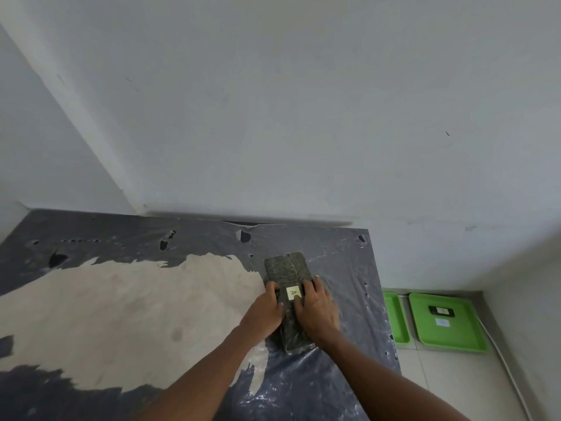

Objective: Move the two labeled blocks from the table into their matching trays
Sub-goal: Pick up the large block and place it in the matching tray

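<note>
The tabletop [127,314] has a torn dark plastic film, and a dark block [288,275] with label "A" lies on it. Two green trays [452,338] lie on the floor [455,387] beside it.

We see worn table [121,314]: dark plastic film [334,390] torn, pale surface exposed at centre. Grey-white walls [303,101] meet in corner [133,196] behind table. We note pale tiled floor [455,384] at right, white cable [510,378] along wall base.
</note>
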